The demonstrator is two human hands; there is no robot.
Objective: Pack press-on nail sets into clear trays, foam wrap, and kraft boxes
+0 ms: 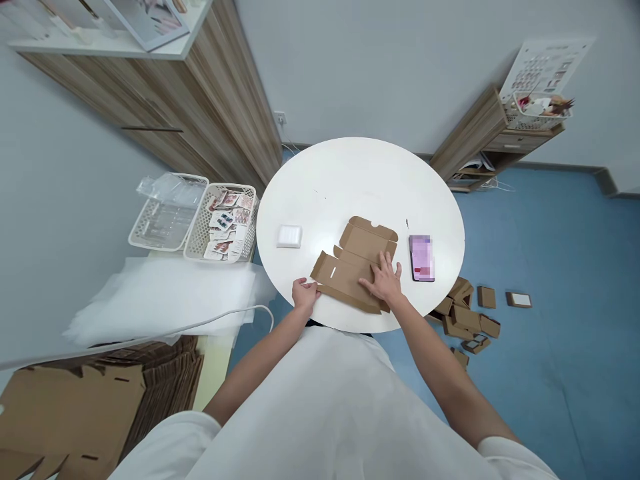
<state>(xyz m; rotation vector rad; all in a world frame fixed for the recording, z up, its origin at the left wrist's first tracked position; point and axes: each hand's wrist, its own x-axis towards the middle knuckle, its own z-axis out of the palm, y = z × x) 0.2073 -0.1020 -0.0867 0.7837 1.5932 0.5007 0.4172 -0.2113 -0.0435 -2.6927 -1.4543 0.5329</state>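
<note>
An unfolded brown cardboard box (345,273) lies on the round white table (350,173) in front of me, its near side flap creased along the edge. My left hand (305,295) pinches the near left corner of that flap between thumb and fingers. With fingers spread, my right hand (385,279) rests flat on the right part of the cardboard. Left of the box sits a small white wrapped packet (289,236). A phone (422,258) with a lit pink screen lies to the right of it.
Flat cardboard blanks (70,413) are stacked at lower left, near white translucent sheets (170,293). Two white baskets, one holding printed packets (230,223), stand left of the table. Several folded boxes (465,319) lie on the blue floor at right. A wooden cabinet (200,113) stands behind left.
</note>
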